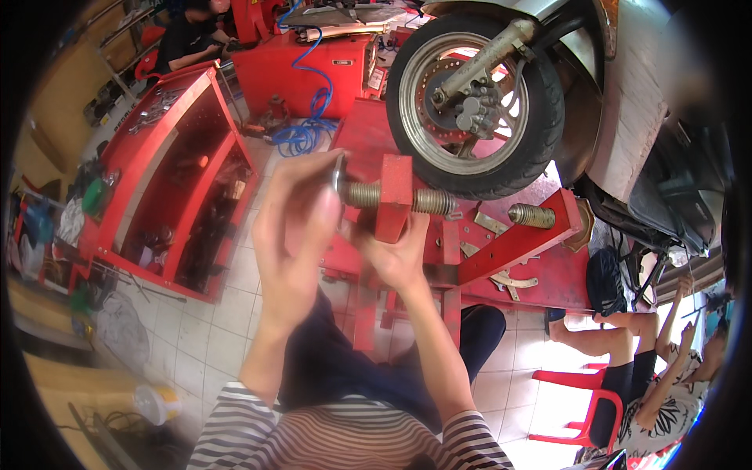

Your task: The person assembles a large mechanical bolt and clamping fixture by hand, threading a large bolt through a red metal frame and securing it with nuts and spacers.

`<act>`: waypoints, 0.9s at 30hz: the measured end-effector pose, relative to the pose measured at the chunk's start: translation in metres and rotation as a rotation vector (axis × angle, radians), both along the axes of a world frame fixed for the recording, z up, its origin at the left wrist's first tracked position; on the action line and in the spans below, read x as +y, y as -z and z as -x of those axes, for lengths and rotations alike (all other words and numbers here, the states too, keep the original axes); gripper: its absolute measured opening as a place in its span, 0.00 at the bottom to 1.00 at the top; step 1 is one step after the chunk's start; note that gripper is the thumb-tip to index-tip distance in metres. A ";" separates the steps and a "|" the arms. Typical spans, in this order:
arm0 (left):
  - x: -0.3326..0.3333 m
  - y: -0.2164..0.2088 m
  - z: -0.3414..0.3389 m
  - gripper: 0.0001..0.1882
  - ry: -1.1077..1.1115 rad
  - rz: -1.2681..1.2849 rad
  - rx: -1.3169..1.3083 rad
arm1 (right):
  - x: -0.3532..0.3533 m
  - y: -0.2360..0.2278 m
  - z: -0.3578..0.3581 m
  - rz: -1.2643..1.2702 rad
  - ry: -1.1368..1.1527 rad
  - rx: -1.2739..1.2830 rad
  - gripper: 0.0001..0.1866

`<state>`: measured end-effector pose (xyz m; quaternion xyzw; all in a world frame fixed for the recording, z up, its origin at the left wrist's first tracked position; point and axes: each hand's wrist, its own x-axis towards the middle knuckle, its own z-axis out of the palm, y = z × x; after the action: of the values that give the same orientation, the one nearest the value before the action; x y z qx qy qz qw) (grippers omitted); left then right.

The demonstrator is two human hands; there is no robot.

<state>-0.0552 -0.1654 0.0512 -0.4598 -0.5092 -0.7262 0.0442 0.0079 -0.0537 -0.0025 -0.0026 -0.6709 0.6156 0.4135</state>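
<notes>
Near a scooter front wheel (474,117), a person's left hand (291,235) grips the metal disc (338,174) on a threaded rod (362,194); the right hand (397,254) clasps the red block (396,184) around the rod.

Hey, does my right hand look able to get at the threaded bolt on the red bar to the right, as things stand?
Probably yes: the right hand is around the lower part of the red block, but the threaded bolt stands exposed, with nothing apparently blocking it.
</notes>
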 end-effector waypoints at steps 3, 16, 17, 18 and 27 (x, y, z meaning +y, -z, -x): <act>-0.008 0.005 0.009 0.12 0.160 -0.148 0.096 | 0.000 0.004 -0.002 -0.039 0.015 0.013 0.24; -0.007 0.000 0.004 0.11 -0.026 -0.019 -0.015 | -0.001 0.008 -0.002 0.016 -0.026 0.019 0.23; -0.003 -0.004 0.000 0.12 -0.130 0.152 -0.072 | -0.001 0.008 -0.002 0.017 -0.020 0.016 0.22; -0.004 -0.001 0.002 0.12 -0.043 0.178 -0.109 | -0.001 0.003 -0.002 0.033 -0.008 0.030 0.22; 0.002 -0.002 0.001 0.17 -0.015 0.048 -0.019 | 0.003 0.009 0.005 0.036 -0.045 0.081 0.25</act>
<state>-0.0564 -0.1636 0.0535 -0.4499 -0.5302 -0.7179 0.0338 0.0031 -0.0503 -0.0116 0.0298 -0.6423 0.6362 0.4264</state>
